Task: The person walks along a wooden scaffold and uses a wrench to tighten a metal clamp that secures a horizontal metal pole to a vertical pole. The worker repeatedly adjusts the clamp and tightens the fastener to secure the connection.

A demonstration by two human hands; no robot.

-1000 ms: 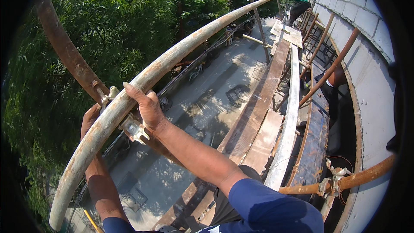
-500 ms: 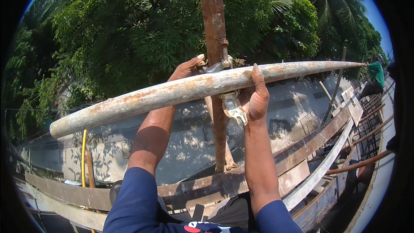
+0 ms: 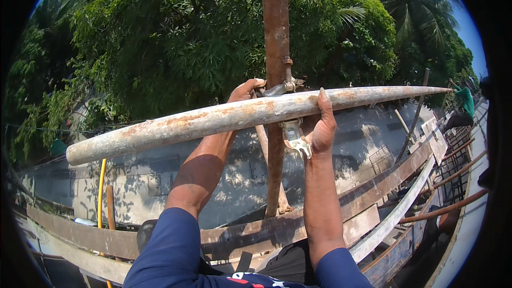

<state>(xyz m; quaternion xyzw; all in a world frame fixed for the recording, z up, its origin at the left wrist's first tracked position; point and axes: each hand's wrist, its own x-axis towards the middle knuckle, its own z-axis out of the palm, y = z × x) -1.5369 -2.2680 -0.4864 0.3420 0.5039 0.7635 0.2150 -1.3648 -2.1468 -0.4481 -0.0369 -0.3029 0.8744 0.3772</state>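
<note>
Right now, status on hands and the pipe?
Left hand at clamp. Right hand gripping horizontal pipe. Pipe against rusty upright post.

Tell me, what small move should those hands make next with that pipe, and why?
Probably close the clamp around the pipe. The right hand grips the pipe from below beside the post, and the left hand rests at the coupler's bolt. The clamp's flap seems to hang open under the pipe, so the joint looks unfastened.
</note>
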